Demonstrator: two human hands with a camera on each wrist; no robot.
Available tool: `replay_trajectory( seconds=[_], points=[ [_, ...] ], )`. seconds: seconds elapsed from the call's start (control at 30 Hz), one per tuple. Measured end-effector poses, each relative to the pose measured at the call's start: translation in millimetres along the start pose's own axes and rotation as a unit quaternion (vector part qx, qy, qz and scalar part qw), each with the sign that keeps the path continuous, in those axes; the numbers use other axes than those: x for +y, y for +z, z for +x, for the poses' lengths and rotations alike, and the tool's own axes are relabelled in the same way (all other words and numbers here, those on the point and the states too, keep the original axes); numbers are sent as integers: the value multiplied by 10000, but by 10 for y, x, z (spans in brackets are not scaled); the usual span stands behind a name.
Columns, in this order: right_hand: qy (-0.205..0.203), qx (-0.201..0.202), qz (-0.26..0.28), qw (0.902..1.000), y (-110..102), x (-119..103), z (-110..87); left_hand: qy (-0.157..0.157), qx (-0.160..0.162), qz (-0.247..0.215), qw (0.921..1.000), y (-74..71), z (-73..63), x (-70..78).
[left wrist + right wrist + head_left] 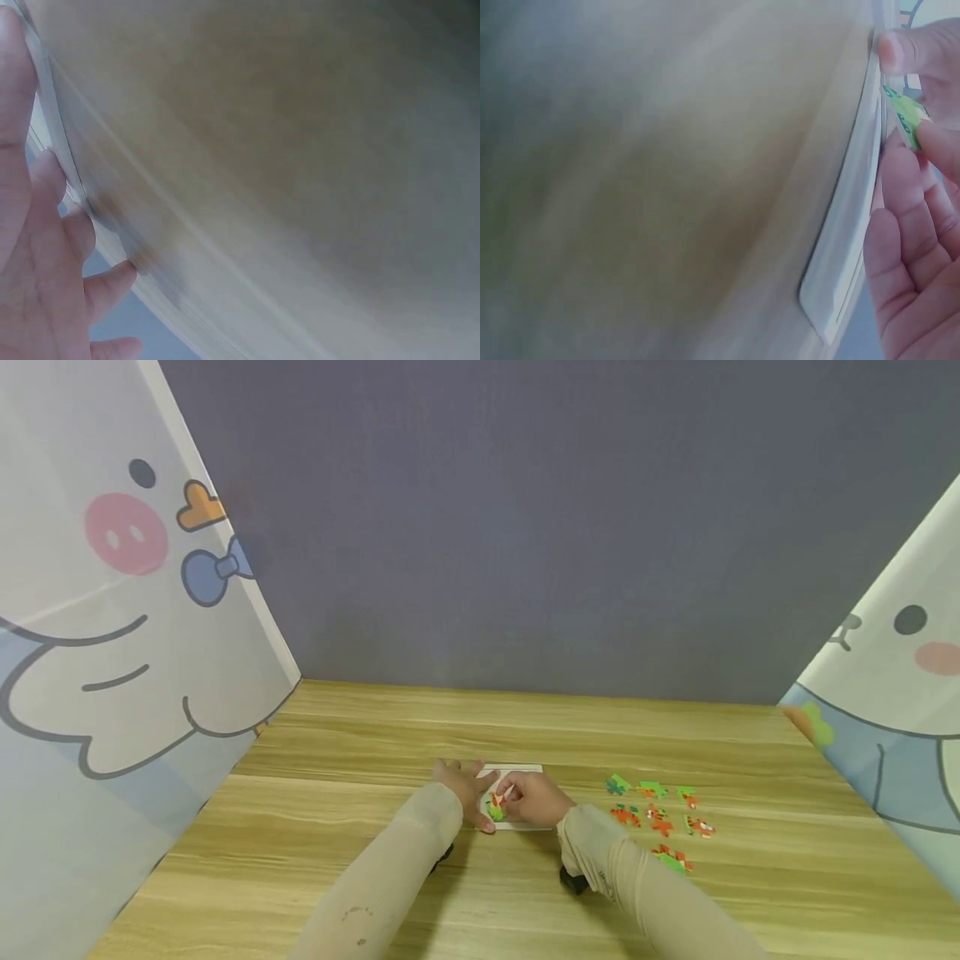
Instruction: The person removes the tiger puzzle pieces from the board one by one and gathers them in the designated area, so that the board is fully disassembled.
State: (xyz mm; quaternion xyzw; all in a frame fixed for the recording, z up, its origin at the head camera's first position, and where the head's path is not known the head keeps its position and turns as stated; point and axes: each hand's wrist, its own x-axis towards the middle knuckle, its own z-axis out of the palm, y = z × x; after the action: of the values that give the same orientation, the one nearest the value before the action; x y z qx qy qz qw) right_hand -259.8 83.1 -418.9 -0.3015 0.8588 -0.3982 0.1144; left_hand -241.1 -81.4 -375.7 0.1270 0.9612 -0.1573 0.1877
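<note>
A white puzzle tray lies flat on the wooden table between both hands. My left hand rests at its left side with fingers spread; in the left wrist view its fingertips reach the tray's edge. Over the tray, my right hand pinches a green and orange puzzle piece between thumb and fingers. Tilted up on edge, the green piece shows beside the right thumb in the right wrist view, close to the left thumb. The fingers hide much of the tray.
Several loose puzzle pieces in orange and green lie spread on the table to the right of the right hand. A grey wall stands behind the table, with cartoon-printed curtains at either side.
</note>
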Motion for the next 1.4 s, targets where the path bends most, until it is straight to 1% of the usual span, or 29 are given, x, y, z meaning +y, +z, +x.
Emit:
replay_trajectory(
  seconds=[0.27, 0.47, 0.67, 0.77, 1.07, 1.27, 1.4],
  points=[
    [180, 34, 87, 9998, -131, 37, -95, 62, 116, -12, 9999, 4, 14, 10],
    [369, 57, 144, 9992, -225, 74, -176, 44, 122, 28, 9999, 36, 43, -26],
    [398, 118, 330, 9986, -294, 150, -227, 39, 41, 59, 10000, -20, -38, -32],
    [391, 179, 332, 9985, -322, 163, -269, 57, 76, 46, 9999, -33, -60, -29],
    [444, 252, 370, 9980, -410, 147, -445, 166, 205, 118, 9996, -23, -70, -11],
    [520, 342, 386, 9973, -494, 141, -523, 192, 185, 38, 9996, -36, -72, -24],
    [542, 314, 417, 9972, -549, 163, -570, 212, 191, -10, 9996, -28, -71, -32]
  ],
)
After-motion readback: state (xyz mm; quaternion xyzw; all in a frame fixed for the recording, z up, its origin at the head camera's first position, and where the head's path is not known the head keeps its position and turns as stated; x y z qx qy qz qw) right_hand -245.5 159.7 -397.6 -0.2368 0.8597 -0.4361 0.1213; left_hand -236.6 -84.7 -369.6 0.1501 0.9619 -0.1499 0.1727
